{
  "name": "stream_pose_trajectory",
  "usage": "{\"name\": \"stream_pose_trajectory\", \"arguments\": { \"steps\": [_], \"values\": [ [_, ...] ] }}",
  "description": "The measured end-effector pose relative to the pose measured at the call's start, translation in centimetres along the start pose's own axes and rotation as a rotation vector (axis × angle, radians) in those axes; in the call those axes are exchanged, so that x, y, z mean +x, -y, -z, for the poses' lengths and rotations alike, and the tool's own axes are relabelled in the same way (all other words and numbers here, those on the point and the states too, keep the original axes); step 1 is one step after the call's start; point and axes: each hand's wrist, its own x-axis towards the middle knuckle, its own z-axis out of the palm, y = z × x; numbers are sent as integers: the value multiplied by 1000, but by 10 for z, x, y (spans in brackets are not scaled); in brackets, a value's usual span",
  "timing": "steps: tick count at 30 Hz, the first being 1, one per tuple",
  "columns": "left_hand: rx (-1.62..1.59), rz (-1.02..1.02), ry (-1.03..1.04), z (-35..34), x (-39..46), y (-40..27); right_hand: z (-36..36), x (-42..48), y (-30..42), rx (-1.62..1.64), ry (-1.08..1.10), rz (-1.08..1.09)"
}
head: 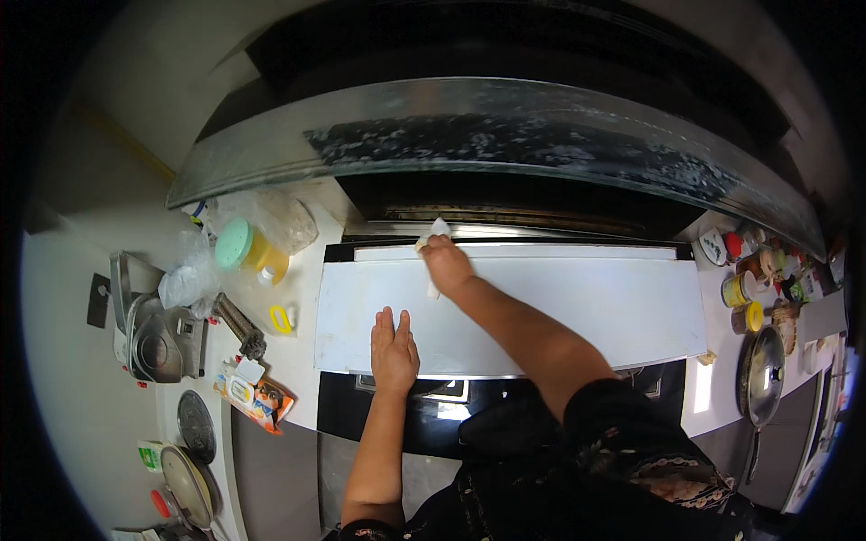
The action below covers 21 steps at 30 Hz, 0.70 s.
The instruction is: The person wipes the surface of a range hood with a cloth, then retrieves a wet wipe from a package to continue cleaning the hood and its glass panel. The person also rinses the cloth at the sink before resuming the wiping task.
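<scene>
A long white panel point(568, 304) lies across a black glass cooktop point(494, 406) in front of me. Resting flat near the panel's front left part is my left hand point(395, 351), its fingers stretched away from me and nothing in it. My right hand point(448, 264) presses a crumpled white cloth or wipe point(440, 227) at the panel's far edge, left of its middle. Parts of the cloth stick out beyond the fingers and below the hand. Beyond the far edge runs a metal strip point(541, 232) below a dark back surface.
A glass range hood panel point(487, 135) with whitish spots hangs overhead. On the left counter stand a mint-lidded plastic jug point(234, 245), an orange wipes pack point(270, 404) and a metal box point(159, 341). To the right are jars point(739, 289) and a glass-lidded pan point(764, 375).
</scene>
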Motion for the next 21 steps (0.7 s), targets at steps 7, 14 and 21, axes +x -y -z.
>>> {"name": "stream_pose_trajectory", "arguments": {
  "steps": [7,14,21],
  "values": [
    [-63,16,-11,-2,4,-11,82,-73,-99,-143,-94,-116],
    [-24,-4,-14,-2,1,-7,70,-77,-102,-64,-130,-65],
    [40,-18,31,-1,1,-7,159,-171,-225,-204,-325,-273]
  ]
}}
